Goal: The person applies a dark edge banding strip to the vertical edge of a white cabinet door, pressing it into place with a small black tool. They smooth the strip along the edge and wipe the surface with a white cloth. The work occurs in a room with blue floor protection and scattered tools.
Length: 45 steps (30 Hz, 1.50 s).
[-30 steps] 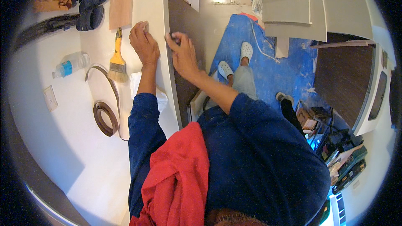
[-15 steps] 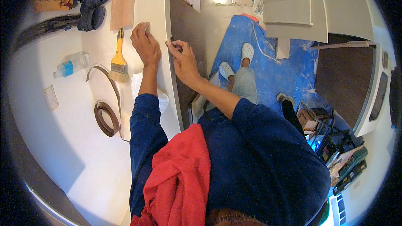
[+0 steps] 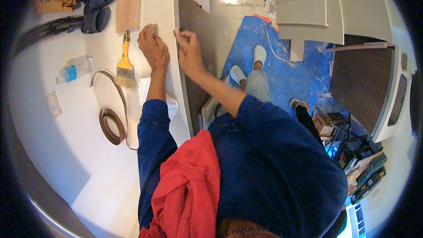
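Observation:
My left hand [image 3: 154,47] rests on the pale countertop [image 3: 159,0], its fingers loosely bent and apart and nothing visible in them. Just right of it, my right hand [image 3: 191,53] is at the counter's front edge, fingers closed in a pinch. Something small and dark shows by those fingertips, too little to name. Below that edge runs a dark brown cabinet panel [image 3: 194,15]. Left of my left hand lies a yellow-handled paintbrush [image 3: 125,64], bristles toward me. A crumpled white cloth or paper [image 3: 171,108] lies partly under my left forearm.
A wood-grain board [image 3: 130,2], a roll of brown edging strip [image 3: 112,126], a water bottle [image 3: 76,69] and dark sandals [image 3: 96,20] lie to the left. Blue sheeting [image 3: 282,75] covers floor at right, where another person's white clog [image 3: 260,56] stands. Pale panels [image 3: 304,12] are beyond.
My right hand has slid a little farther away from me along the counter edge, still pinched. My left hand has stayed where it was.

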Each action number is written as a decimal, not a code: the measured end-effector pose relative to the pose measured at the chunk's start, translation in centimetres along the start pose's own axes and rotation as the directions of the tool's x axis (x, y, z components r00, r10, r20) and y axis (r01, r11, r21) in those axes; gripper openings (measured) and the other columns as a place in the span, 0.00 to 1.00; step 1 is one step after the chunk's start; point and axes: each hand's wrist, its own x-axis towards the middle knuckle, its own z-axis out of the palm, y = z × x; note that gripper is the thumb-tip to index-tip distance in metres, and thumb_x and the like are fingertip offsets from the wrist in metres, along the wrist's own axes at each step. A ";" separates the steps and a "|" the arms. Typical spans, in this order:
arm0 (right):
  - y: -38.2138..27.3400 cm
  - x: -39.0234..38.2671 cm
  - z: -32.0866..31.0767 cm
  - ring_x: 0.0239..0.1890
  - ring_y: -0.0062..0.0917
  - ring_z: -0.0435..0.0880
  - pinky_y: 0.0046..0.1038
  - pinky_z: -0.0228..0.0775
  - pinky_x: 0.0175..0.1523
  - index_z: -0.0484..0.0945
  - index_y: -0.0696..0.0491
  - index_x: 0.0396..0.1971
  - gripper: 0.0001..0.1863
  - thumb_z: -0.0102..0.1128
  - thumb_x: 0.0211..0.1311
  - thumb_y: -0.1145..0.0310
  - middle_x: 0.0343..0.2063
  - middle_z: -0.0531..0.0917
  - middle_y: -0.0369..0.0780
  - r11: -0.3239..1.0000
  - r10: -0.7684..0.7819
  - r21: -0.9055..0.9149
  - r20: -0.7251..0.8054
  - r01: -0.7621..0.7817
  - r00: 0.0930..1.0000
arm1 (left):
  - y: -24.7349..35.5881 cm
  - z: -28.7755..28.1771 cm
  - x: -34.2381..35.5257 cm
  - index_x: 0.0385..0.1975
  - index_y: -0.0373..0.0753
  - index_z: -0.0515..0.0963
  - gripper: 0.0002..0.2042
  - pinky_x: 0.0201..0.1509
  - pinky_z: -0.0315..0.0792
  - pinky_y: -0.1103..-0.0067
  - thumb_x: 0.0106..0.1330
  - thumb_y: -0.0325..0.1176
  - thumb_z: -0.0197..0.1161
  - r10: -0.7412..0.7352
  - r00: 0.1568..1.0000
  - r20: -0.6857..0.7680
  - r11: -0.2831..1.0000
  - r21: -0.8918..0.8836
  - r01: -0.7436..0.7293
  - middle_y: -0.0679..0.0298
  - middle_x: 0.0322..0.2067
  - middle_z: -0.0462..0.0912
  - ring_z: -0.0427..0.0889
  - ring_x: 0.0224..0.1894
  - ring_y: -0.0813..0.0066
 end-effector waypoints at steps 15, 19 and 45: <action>1.3 -0.2 -0.4 0.57 0.46 0.77 0.43 0.69 0.67 0.79 0.48 0.69 0.40 0.56 0.53 0.89 0.57 0.76 0.50 1.000 -0.012 -0.014 0.071 0.013 0.997 | -0.2 0.2 0.0 0.58 0.43 0.79 0.18 0.68 0.67 0.56 0.70 0.23 0.56 0.003 1.000 -0.011 1.000 0.028 -0.003 0.57 0.60 0.79 0.74 0.65 0.50; 1.3 0.0 -0.5 0.57 0.45 0.77 0.43 0.70 0.67 0.80 0.47 0.68 0.40 0.55 0.52 0.89 0.58 0.76 0.48 0.998 -0.051 -0.029 -0.036 0.050 0.998 | -0.2 0.1 -0.1 0.58 0.43 0.79 0.17 0.69 0.67 0.56 0.70 0.23 0.56 0.028 0.999 -0.022 0.999 0.021 -0.028 0.57 0.61 0.79 0.74 0.65 0.50; 8.2 -10.3 -18.1 0.51 0.24 0.86 0.26 0.78 0.57 0.76 0.52 0.69 0.23 0.55 0.76 0.72 0.54 0.87 0.38 0.447 0.616 0.431 0.487 -0.783 0.620 | 6.2 -1.1 0.2 0.62 0.28 0.73 0.32 0.61 0.78 0.52 0.71 0.51 0.67 -0.072 0.977 0.199 0.933 0.361 -0.005 0.39 0.63 0.76 0.78 0.60 0.38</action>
